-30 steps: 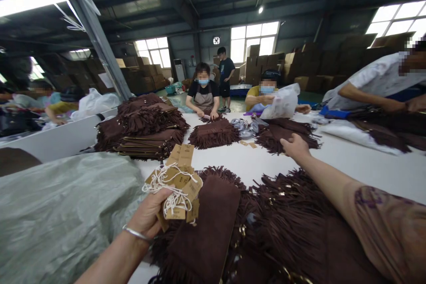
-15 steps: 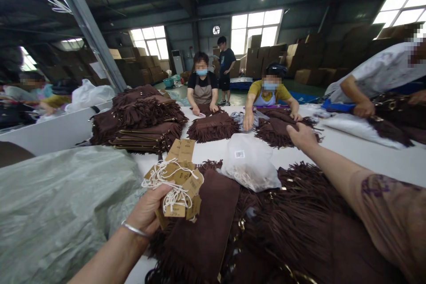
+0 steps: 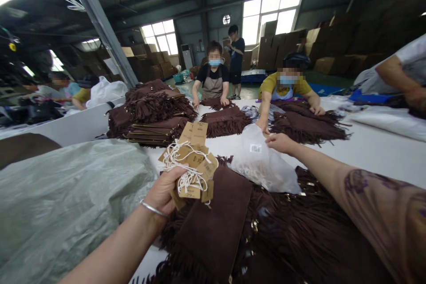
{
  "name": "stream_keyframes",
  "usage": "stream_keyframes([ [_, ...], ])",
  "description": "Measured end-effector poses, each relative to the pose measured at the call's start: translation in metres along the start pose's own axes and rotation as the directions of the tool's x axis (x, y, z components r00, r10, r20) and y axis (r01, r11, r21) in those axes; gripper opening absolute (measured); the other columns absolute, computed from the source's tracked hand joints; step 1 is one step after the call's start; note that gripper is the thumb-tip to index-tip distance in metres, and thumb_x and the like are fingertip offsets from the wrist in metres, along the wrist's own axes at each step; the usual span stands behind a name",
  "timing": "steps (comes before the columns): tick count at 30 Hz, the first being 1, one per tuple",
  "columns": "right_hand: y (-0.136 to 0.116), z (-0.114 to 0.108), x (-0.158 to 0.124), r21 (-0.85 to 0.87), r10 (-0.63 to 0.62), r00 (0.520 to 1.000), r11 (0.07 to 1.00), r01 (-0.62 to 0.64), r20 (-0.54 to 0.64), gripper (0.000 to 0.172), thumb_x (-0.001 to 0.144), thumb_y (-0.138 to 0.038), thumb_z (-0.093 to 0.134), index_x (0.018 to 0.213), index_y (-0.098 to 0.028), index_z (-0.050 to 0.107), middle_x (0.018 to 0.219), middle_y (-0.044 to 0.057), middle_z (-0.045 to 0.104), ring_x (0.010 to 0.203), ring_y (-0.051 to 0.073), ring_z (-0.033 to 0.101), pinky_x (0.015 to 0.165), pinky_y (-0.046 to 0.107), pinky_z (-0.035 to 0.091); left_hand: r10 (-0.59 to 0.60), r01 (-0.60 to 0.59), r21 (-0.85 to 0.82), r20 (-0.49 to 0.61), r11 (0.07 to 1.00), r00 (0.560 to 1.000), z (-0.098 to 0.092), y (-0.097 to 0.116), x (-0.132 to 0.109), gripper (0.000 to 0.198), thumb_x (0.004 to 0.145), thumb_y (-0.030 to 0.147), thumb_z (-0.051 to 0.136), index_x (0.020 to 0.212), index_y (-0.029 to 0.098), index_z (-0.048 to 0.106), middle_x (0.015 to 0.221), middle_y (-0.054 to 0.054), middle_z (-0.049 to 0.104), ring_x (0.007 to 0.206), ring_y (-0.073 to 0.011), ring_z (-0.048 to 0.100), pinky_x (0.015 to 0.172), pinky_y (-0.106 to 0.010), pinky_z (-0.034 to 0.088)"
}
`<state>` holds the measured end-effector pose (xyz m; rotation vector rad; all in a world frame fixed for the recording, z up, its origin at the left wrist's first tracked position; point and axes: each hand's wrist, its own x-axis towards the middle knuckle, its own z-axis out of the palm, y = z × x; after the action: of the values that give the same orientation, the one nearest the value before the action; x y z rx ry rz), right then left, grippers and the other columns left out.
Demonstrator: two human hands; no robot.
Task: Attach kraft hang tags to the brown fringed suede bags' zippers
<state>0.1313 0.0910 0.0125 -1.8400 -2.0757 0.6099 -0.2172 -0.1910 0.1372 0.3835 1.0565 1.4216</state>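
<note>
My left hand (image 3: 168,188) is closed around a bunch of brown cardboard hang tags (image 3: 196,159) with looped white strings, held up over the fringed bags. My right hand (image 3: 281,143) reaches across the table, its fingertips pinched at the upper edge of a white plastic bag (image 3: 266,164) with a barcode label. A co-worker's hand (image 3: 262,125) is at the top of the same bag. Below both my hands lie dark brown fringed bags (image 3: 216,222) with gold hardware, one flat on top at the left.
A stack of brown fringed bags (image 3: 153,115) stands at the back left, and more lie before the two co-workers opposite (image 3: 226,122). Greenish plastic sheeting (image 3: 73,191) covers the left side. White plastic packaging (image 3: 392,122) lies at the right.
My right hand has moved left and down from near the far fringed bags to the white plastic bag. The co-worker's hand has come to it too. The view has shifted slightly.
</note>
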Motion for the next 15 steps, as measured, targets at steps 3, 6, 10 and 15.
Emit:
stream_keyframes([
  [3,-0.009,-0.009,-0.017,-0.018,0.033,0.998,0.999,-0.034,-0.056,0.043,0.076,-0.029,0.064,0.117,-0.017,0.065,0.101,0.009,0.073,0.09,0.023,0.068,0.078,0.028,0.052,0.047,-0.045,-0.04,0.062,0.998,0.997,0.032,0.015,0.001,0.045,0.075,0.007,0.062,0.12,0.007,0.059,0.092,-0.014,0.075,0.072,-0.027,0.073,0.068,-0.039,0.063],
  [6,-0.007,-0.016,-0.031,-0.054,0.158,0.976,0.984,-0.167,-0.149,0.079,0.073,-0.038,0.068,0.14,-0.006,0.039,0.121,0.025,0.062,0.097,0.031,0.067,0.076,0.037,0.054,0.081,-0.072,-0.077,0.116,0.994,0.99,0.063,0.026,0.0,0.044,0.075,0.006,0.062,0.12,0.007,0.059,0.09,-0.013,0.075,0.073,-0.0256,0.073,0.071,-0.037,0.063],
  [10,0.005,-0.011,-0.031,-0.048,0.227,0.97,0.972,-0.232,-0.093,0.091,0.079,-0.048,0.061,0.147,-0.003,0.022,0.109,0.025,0.068,0.073,0.027,0.07,0.059,0.035,0.054,0.088,-0.075,-0.096,0.14,0.993,0.986,0.09,0.025,0.006,0.043,0.076,0.006,0.062,0.119,0.007,0.058,0.092,-0.012,0.075,0.078,-0.0249,0.074,0.078,-0.037,0.062],
  [15,0.017,-0.001,-0.017,-0.125,0.184,0.982,0.974,-0.189,-0.051,0.05,0.078,-0.04,0.063,0.119,-0.01,0.063,0.096,0.019,0.073,0.082,0.029,0.071,0.065,0.031,0.053,0.081,-0.059,-0.11,0.199,0.992,0.977,0.111,0.009,0.023,0.042,0.078,0.006,0.058,0.12,0.007,0.057,0.091,-0.011,0.075,0.074,-0.0218,0.073,0.08,-0.036,0.061],
])
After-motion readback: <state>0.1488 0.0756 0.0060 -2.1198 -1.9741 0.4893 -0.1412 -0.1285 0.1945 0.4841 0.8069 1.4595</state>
